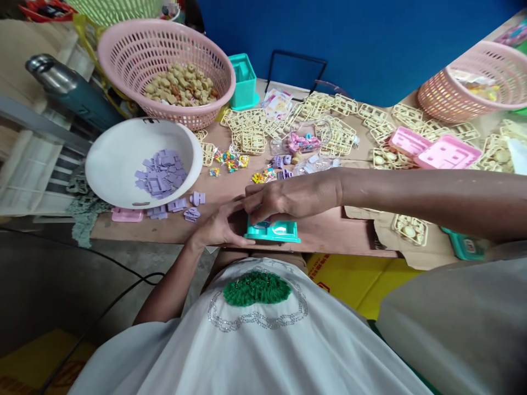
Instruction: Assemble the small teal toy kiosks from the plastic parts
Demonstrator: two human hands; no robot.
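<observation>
The single camera sits on the person's head, looking forward and steeply down over their chest. It is close above the near edge of the tabletop (329,233). The far edge runs along the blue wall (370,38).

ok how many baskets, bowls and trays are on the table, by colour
pink baskets: 2, one at the back left and one at the far right
white bowl: 1
pink trays: 2, side by side at right
teal tray under both hands, left and right: 1
total: 6
</observation>
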